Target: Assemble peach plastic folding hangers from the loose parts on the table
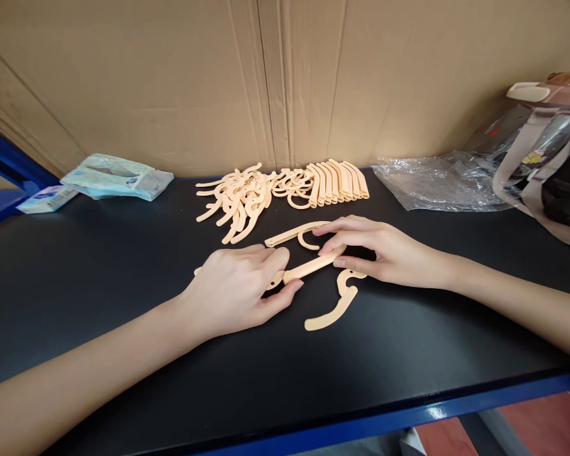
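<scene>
My left hand is closed, thumb and fingers pinching a beige plastic hanger piece with a small hole, mostly hidden by the fingers. A straight beige hanger arm meets it at the fingertips. My right hand grips that arm's far end between thumb and fingers. Just behind lies another hanger arm, partly under my right fingers, beside a curved hook. In front, a loose hanger piece with a hook lies on the black tabletop.
Farther back are a heap of curved hanger pieces and a neat row of hanger arms. A blue tissue pack sits back left. Crumpled clear plastic and a bottle with a strap stand right, before a cardboard wall.
</scene>
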The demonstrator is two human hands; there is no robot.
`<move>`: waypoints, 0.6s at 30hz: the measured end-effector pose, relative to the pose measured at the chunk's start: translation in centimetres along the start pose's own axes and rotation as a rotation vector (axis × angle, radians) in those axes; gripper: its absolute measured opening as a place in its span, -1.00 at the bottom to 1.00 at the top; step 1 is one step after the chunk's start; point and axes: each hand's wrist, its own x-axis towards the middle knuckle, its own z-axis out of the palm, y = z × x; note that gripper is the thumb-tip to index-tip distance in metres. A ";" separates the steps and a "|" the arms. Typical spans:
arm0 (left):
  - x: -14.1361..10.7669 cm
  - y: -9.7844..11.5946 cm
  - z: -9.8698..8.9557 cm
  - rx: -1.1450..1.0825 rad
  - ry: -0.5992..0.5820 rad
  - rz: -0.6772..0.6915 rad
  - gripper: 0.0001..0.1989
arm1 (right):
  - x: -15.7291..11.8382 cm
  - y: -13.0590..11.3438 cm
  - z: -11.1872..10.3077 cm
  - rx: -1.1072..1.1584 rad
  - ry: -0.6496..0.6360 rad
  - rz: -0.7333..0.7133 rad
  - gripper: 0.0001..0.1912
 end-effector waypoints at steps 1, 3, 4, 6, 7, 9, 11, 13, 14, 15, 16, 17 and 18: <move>0.0 0.0 0.0 -0.037 0.017 0.023 -0.78 | 0.0 0.0 0.0 0.000 0.002 -0.003 -0.83; 0.0 0.1 -0.3 -0.131 0.020 0.087 -0.85 | 0.0 0.0 0.1 0.003 0.002 -0.004 -0.80; 0.1 0.2 -0.4 -0.182 0.010 0.127 -0.88 | -0.1 0.0 0.1 0.008 0.003 -0.004 -0.77; 0.1 0.3 -0.7 -0.271 -0.013 0.197 -0.92 | -0.1 -0.1 0.2 0.022 0.004 -0.002 -0.72; 0.1 0.3 -0.9 -0.300 -0.020 0.220 -0.92 | -0.1 -0.1 0.2 0.030 0.005 0.001 -0.70; 0.1 0.4 -1.1 -0.327 -0.013 0.243 -0.91 | -0.2 -0.1 0.2 0.046 0.005 0.006 -0.67; 0.2 0.4 -1.2 -0.330 0.006 0.246 -0.91 | -0.2 -0.2 0.1 0.063 0.001 0.013 -0.66; 0.2 0.4 -1.4 -0.336 0.007 0.257 -0.91 | -0.2 -0.1 0.1 0.083 -0.009 0.019 -0.65; 0.2 0.4 -1.4 -0.345 -0.005 0.272 -0.91 | -0.2 -0.1 0.1 0.091 -0.015 0.020 -0.64; 0.2 0.4 -1.4 -0.355 -0.026 0.289 -0.90 | -0.2 -0.1 0.1 0.098 -0.021 0.021 -0.63; 0.2 0.4 -1.4 -0.363 -0.047 0.306 -0.87 | -0.2 -0.1 0.0 0.102 -0.028 0.021 -0.62; 0.2 0.4 -1.3 -0.365 -0.064 0.315 -0.85 | -0.2 0.0 0.0 0.105 -0.032 0.018 -0.62; 0.1 0.4 -1.2 -0.359 -0.071 0.318 -0.83 | -0.1 0.0 0.0 0.108 -0.033 0.014 -0.61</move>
